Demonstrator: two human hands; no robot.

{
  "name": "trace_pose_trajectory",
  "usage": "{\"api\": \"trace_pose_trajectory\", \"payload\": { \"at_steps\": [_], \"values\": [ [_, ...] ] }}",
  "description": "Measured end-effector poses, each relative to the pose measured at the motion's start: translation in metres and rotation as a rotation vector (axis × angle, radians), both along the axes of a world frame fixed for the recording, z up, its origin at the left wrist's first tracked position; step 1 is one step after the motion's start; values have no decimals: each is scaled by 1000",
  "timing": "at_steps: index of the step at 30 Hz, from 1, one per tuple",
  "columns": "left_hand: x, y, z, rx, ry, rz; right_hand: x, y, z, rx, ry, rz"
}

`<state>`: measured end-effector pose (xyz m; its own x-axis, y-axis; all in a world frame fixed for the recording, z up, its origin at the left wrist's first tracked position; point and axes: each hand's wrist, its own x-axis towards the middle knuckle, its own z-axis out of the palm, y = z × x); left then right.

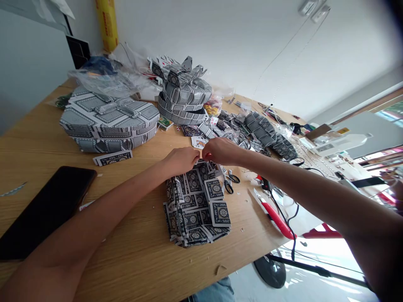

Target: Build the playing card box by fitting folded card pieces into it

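A structure built from black-and-white patterned playing cards [193, 207] lies on the wooden table in front of me. My left hand [182, 160] is closed above its far end, with the fingertips pinched together. Close beside it, nearly touching, my right hand [220, 151] is also closed, its fingers bent downward at the same far edge. Whatever sits between the fingertips is hidden by the hands. Two loose-looking card flaps [219, 213] stick out on the structure's right side. Scissors with black handles [231, 182] lie just right of it.
A grey heart-shaped card box [108, 119] and a tiered card piece [184, 90] stand behind. Many folded cards [233, 128] are heaped at the back right. A black phone [47, 209] lies left, a red-handled utility knife [277, 218] right, near a black cable [285, 214].
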<state>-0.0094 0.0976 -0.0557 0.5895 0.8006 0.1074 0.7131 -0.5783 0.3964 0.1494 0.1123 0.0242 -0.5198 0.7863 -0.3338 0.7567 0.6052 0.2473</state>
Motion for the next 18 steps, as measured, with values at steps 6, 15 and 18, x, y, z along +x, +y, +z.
{"api": "trace_pose_trajectory", "payload": {
  "at_steps": [6,15,18],
  "values": [
    [-1,-2,5,-14,21,-9,-6,6,6,-69,10,-72],
    [-1,0,4,-18,34,-28,-9,-8,-5,34,28,75],
    [-1,1,2,-12,40,-20,-6,-8,-5,37,19,59]
  ]
}}
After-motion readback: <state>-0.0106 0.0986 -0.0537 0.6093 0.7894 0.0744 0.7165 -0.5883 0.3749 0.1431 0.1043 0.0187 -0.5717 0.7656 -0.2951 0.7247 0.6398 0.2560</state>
